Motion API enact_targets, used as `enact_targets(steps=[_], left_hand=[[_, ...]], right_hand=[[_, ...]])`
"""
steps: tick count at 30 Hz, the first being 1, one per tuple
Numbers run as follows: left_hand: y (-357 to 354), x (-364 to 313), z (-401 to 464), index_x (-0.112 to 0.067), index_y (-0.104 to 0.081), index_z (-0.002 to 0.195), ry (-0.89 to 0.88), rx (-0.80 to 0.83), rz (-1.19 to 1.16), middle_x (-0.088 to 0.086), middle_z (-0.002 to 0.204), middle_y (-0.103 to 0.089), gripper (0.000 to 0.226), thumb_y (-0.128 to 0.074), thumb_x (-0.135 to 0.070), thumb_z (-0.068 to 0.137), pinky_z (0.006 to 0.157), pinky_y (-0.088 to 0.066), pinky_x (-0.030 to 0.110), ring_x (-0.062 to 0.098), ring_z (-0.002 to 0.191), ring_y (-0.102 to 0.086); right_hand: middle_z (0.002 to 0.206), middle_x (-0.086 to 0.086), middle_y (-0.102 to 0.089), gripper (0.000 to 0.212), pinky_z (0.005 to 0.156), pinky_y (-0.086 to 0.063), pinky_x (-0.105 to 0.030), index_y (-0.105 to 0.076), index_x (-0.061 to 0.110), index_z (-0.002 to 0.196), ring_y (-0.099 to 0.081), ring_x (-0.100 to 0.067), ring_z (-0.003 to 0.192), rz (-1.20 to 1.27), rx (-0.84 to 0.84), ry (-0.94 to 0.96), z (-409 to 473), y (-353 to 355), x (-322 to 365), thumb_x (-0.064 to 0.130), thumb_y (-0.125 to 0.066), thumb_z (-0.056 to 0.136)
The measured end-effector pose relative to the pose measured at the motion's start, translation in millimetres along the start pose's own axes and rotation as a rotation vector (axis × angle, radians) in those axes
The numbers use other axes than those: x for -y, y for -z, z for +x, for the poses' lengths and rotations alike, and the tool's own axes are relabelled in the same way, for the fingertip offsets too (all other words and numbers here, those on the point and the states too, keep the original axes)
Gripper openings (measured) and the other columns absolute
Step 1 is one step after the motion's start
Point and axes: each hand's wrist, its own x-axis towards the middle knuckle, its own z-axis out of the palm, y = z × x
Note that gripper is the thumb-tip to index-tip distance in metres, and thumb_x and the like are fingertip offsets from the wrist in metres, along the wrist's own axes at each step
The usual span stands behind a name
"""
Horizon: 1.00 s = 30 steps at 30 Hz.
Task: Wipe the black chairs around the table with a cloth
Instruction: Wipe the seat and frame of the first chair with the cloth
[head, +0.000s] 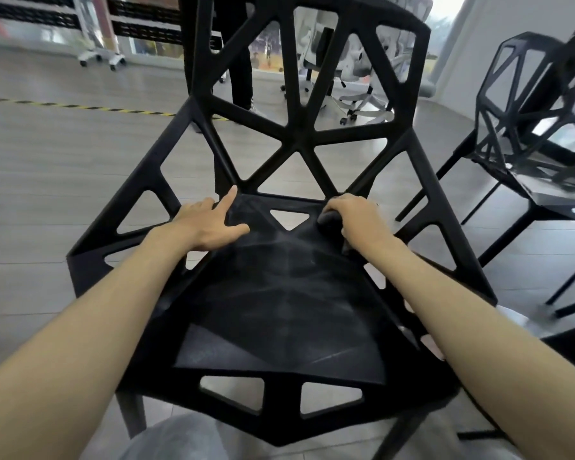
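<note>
A black chair (299,137) with triangular cut-outs in seat and back stands right in front of me. A dark cloth (279,293) lies spread over its seat. My left hand (210,224) rests on the cloth's far left part, index finger stretched toward the back of the seat. My right hand (356,220) grips a bunched far right edge of the cloth, fingers curled round it. A second black chair (528,154) of the same kind stands to the right.
A person's dark-trousered legs (239,61) stand behind the chair. White office chairs (356,78) on castors are beyond. Yellow-black tape (63,106) runs across the grey wooden floor at left. My light trousers (180,439) show at the bottom.
</note>
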Motion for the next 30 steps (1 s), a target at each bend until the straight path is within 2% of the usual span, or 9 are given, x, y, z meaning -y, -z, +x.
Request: enact_targets(steps=[3, 6, 11, 13, 16, 18, 21, 25, 30], left_hand=[[3, -2, -3, -0.038, 0.012, 0.164, 0.007, 0.010, -0.008, 0.019, 0.163, -0.033, 0.091, -0.036, -0.073, 0.094, 0.119, -0.026, 0.049, 0.041, 0.148, -0.034], [5, -4, -6, -0.036, 0.010, 0.165, 0.007, 0.013, -0.002, 0.018, 0.164, -0.031, 0.091, -0.037, -0.071, 0.095, 0.119, -0.025, 0.048, 0.039, 0.149, -0.033], [6, -4, -7, -0.037, 0.010, 0.164, 0.018, 0.033, 0.000, 0.016, 0.166, -0.030, 0.111, -0.022, -0.085, 0.070, 0.120, -0.027, 0.050, 0.039, 0.150, -0.032], [5, -4, -6, -0.037, 0.009, 0.165, 0.017, 0.033, -0.002, 0.015, 0.165, -0.032, 0.114, -0.018, -0.086, 0.065, 0.119, -0.028, 0.049, 0.039, 0.149, -0.033], [5, -3, -2, -0.036, 0.007, 0.165, 0.008, 0.021, 0.005, 0.015, 0.162, -0.037, 0.115, -0.018, -0.087, 0.064, 0.119, -0.028, 0.048, 0.038, 0.148, -0.034], [4, -2, 0, -0.036, 0.006, 0.165, 0.009, 0.025, 0.010, 0.016, 0.160, -0.039, 0.116, -0.017, -0.087, 0.064, 0.120, -0.027, 0.048, 0.037, 0.149, -0.034], [4, -3, 1, -0.036, 0.006, 0.165, 0.011, 0.033, 0.013, 0.017, 0.161, -0.037, 0.118, -0.015, -0.087, 0.062, 0.119, -0.027, 0.047, 0.037, 0.149, -0.033], [4, -4, -2, -0.034, 0.007, 0.166, -0.004, 0.029, 0.033, 0.017, 0.161, -0.038, 0.119, -0.013, -0.087, 0.060, 0.118, -0.028, 0.047, 0.037, 0.148, -0.035], [4, -3, -1, -0.037, 0.008, 0.165, 0.006, 0.035, 0.007, 0.017, 0.162, -0.036, 0.118, -0.015, -0.088, 0.061, 0.118, -0.029, 0.049, 0.040, 0.148, -0.035]], right_hand=[[0.105, 0.011, -0.070, 0.054, 0.085, -0.051, -0.036, -0.075, 0.035, 0.092, -0.066, -0.021, 0.100, -0.101, 0.072, 0.021, -42, 22, -3, -0.010, -0.060, 0.066], [0.105, 0.017, -0.070, 0.053, 0.070, -0.036, -0.024, -0.076, 0.033, 0.089, -0.067, -0.015, 0.101, -0.088, 0.094, 0.084, -96, 46, -3, -0.008, -0.063, 0.057], [0.124, 0.010, -0.069, 0.062, 0.055, -0.057, -0.035, -0.076, 0.031, 0.102, -0.070, -0.022, 0.110, -0.218, -0.078, 0.118, -148, 67, -30, -0.012, -0.069, 0.058], [0.127, 0.001, -0.069, 0.060, 0.066, -0.062, -0.042, -0.077, 0.024, 0.103, -0.066, -0.026, 0.120, -0.294, -0.167, 0.149, -139, 76, -45, -0.016, -0.072, 0.058], [0.128, -0.011, -0.069, 0.047, 0.109, -0.049, -0.050, -0.079, 0.014, 0.103, -0.062, -0.034, 0.126, -0.313, -0.244, 0.099, -122, 72, -47, -0.010, -0.067, 0.065], [0.128, -0.013, -0.068, 0.042, 0.106, -0.052, -0.048, -0.078, 0.011, 0.102, -0.061, -0.037, 0.126, -0.233, -0.236, 0.046, -121, 52, -32, -0.002, -0.052, 0.072], [0.121, -0.013, -0.069, 0.050, 0.086, -0.058, -0.041, -0.077, 0.012, 0.098, -0.063, -0.038, 0.119, -0.164, -0.102, 0.099, -121, 28, -11, 0.012, -0.032, 0.076], [0.122, -0.003, -0.064, 0.035, 0.094, -0.049, -0.039, -0.077, 0.017, 0.106, -0.056, -0.029, 0.120, -0.276, 0.053, 0.095, -102, 70, -25, 0.004, -0.055, 0.082], [0.113, -0.006, -0.066, 0.025, 0.091, -0.053, -0.041, -0.078, 0.012, 0.092, -0.060, -0.032, 0.112, -0.342, -0.161, -0.020, -103, 91, -34, -0.002, -0.067, 0.075]])
